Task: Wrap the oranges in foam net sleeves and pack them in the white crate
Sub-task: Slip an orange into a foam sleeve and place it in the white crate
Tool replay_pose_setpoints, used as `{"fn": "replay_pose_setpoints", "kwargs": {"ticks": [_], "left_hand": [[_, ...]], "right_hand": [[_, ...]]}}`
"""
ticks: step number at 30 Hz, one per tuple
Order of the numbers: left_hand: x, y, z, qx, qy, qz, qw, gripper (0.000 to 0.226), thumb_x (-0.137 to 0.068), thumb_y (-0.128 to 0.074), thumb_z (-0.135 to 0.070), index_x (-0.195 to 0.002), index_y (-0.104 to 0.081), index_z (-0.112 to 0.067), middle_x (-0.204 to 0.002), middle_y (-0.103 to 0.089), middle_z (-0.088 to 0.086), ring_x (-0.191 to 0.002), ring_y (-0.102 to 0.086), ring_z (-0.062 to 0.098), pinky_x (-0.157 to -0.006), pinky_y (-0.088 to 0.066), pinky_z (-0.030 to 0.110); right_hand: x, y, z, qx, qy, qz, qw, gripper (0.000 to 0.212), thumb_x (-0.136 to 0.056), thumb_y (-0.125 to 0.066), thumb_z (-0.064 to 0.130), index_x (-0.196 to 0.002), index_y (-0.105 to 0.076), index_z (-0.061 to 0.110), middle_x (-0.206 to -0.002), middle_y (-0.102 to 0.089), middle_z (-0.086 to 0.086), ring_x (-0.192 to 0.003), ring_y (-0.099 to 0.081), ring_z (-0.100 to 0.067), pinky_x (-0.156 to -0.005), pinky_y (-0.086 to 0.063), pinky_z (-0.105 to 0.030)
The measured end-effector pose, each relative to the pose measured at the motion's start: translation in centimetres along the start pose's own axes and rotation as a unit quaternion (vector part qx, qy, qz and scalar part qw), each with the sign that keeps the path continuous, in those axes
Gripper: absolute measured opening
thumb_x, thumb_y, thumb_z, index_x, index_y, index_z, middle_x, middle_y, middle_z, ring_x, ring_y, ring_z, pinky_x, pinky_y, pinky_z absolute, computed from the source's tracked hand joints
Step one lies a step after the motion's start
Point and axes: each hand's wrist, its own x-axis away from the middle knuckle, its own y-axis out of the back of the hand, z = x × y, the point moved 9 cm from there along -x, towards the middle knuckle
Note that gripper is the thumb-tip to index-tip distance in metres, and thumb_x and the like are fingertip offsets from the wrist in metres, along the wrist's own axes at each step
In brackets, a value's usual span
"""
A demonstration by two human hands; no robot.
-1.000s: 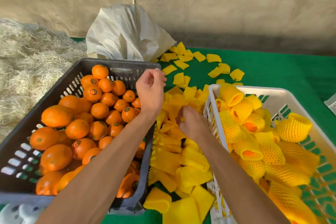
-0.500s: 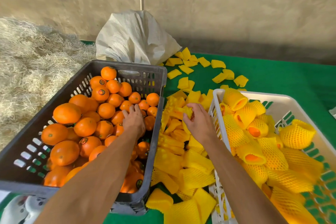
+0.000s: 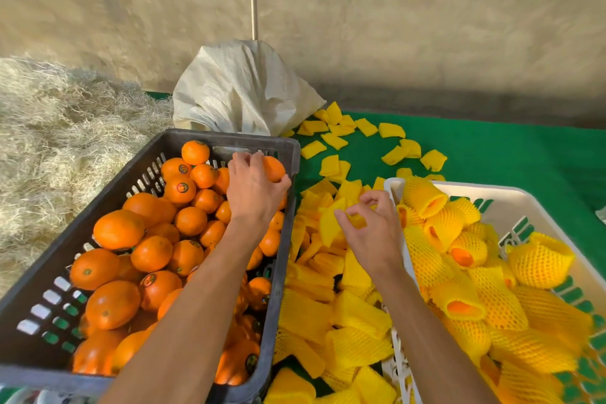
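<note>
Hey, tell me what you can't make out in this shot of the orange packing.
All from the head view:
- Dark crate: its lower oranges are buried under the top ones; the left forearm covers more.
- Orange in the left hand: mostly covered by fingers.
- White crate: near end and right side cut off by the frame edge.
- Sleeve at the right hand: grip unclear behind curled fingers.
- Sack: contents hidden.

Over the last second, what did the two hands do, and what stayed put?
The left hand dropped into the dark crate, then reached to its far corner and closed on an orange. The right hand dug into the sleeve pile and lifted one sleeve, now pinched. Both crates, the white crate with its wrapped oranges, and the sack look unchanged.
</note>
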Motion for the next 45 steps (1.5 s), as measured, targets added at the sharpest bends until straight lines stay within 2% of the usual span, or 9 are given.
{"fn": "replay_pose_setpoints", "kwargs": {"ticks": [5, 12, 18, 24, 29, 34, 39, 42, 45], "left_hand": [[1.7, 0.8, -5.3, 0.141, -0.064, 0.025, 0.988, 0.065, -0.080, -0.074, -0.061, -0.130, -0.063, -0.021, -0.125, -0.058, -0.002, -0.111, -0.055, 0.013, -0.088, -0.050, 0.026], [5.1, -3.8, -7.8, 0.427, 0.112, 0.190, 0.877, 0.046, -0.090, -0.067, -0.061, -0.100, -0.078, -0.018, -0.078, -0.073, -0.015, -0.073, -0.066, -0.003, -0.066, -0.050, 0.014], [7.2, -6.5, -7.9, 0.485, 0.229, 0.264, 0.802, 0.067, -0.087, -0.054, -0.076, -0.115, -0.074, -0.018, -0.101, -0.074, 0.002, -0.103, -0.068, 0.019, -0.100, -0.054, 0.046], [7.0, -7.4, -6.9, 0.559, 0.297, 0.239, 0.736, 0.046, -0.093, -0.058, -0.067, -0.101, -0.070, -0.023, -0.092, -0.080, 0.003, -0.090, -0.077, 0.017, -0.087, -0.061, 0.047], [5.9, -6.8, -6.0, 0.543, 0.285, 0.190, 0.767, 0.063, -0.087, -0.056, -0.076, -0.111, -0.073, -0.020, -0.111, -0.075, 0.007, -0.114, -0.066, 0.022, -0.097, -0.050, 0.043], [5.8, -6.9, -5.8, 0.544, 0.286, 0.177, 0.769, 0.060, -0.087, -0.056, -0.077, -0.103, -0.075, -0.022, -0.105, -0.077, 0.008, -0.114, -0.067, 0.026, -0.098, -0.052, 0.044], [5.9, -6.7, -6.1, 0.550, 0.271, 0.180, 0.769, 0.074, -0.086, -0.057, -0.075, -0.115, -0.072, -0.009, -0.107, -0.073, 0.015, -0.119, -0.064, 0.038, -0.111, -0.045, 0.057], [5.6, -6.1, -6.4, 0.539, 0.238, 0.169, 0.790, 0.067, -0.085, -0.058, -0.074, -0.108, -0.074, -0.013, -0.098, -0.075, 0.006, -0.101, -0.068, 0.022, -0.104, -0.052, 0.049], [5.5, -6.0, -6.8, 0.525, 0.204, 0.176, 0.807, 0.061, -0.088, -0.057, -0.071, -0.115, -0.073, -0.019, -0.103, -0.077, -0.002, -0.102, -0.070, 0.015, -0.094, -0.055, 0.035]], "right_hand": [[-0.2, 2.6, 1.1, -0.105, 0.034, -0.056, 0.992, 0.027, -0.090, -0.076, 0.040, -0.077, -0.071, 0.017, -0.090, -0.056, 0.007, -0.084, -0.053, -0.010, -0.072, -0.044, -0.020], [0.2, 3.9, -0.9, -0.265, -0.085, -0.110, 0.954, 0.022, -0.098, -0.067, 0.046, -0.093, -0.075, 0.026, -0.074, -0.069, 0.011, -0.068, -0.062, -0.011, -0.056, -0.048, -0.023], [0.0, 5.0, -1.9, -0.256, -0.117, -0.162, 0.946, 0.027, -0.097, -0.066, 0.048, -0.091, -0.076, 0.024, -0.086, -0.070, 0.007, -0.089, -0.062, -0.013, -0.074, -0.049, -0.020], [0.1, 3.4, -0.2, -0.325, -0.110, -0.053, 0.938, 0.045, -0.101, -0.054, 0.054, -0.063, -0.053, 0.029, -0.060, -0.047, 0.010, -0.062, -0.045, -0.011, -0.060, -0.041, -0.029], [0.5, -0.9, -1.8, -0.521, -0.283, 0.124, 0.795, 0.043, -0.097, -0.054, 0.026, -0.122, -0.064, -0.008, -0.107, -0.068, -0.031, -0.080, -0.069, -0.037, -0.088, -0.056, -0.059], [1.3, -1.4, -1.1, -0.593, -0.295, 0.176, 0.728, 0.039, -0.105, -0.038, 0.006, -0.141, -0.047, -0.007, -0.129, -0.062, -0.032, -0.089, -0.073, -0.043, -0.085, -0.060, -0.052], [0.3, 0.7, -1.3, -0.412, -0.188, 0.139, 0.881, 0.019, -0.098, -0.058, 0.000, -0.102, -0.075, 0.004, -0.088, -0.066, -0.023, -0.065, -0.062, -0.016, -0.066, -0.053, -0.031], [-0.2, 1.6, -1.3, -0.341, -0.170, 0.106, 0.918, 0.017, -0.094, -0.069, 0.011, -0.086, -0.079, 0.023, -0.091, -0.061, -0.002, -0.075, -0.056, -0.004, -0.067, -0.049, -0.023], [0.1, 0.6, -2.0, -0.304, -0.210, 0.135, 0.919, 0.028, -0.103, -0.058, 0.022, -0.081, -0.071, 0.009, -0.088, -0.059, -0.004, -0.085, -0.058, -0.008, -0.084, -0.057, -0.044]]}}
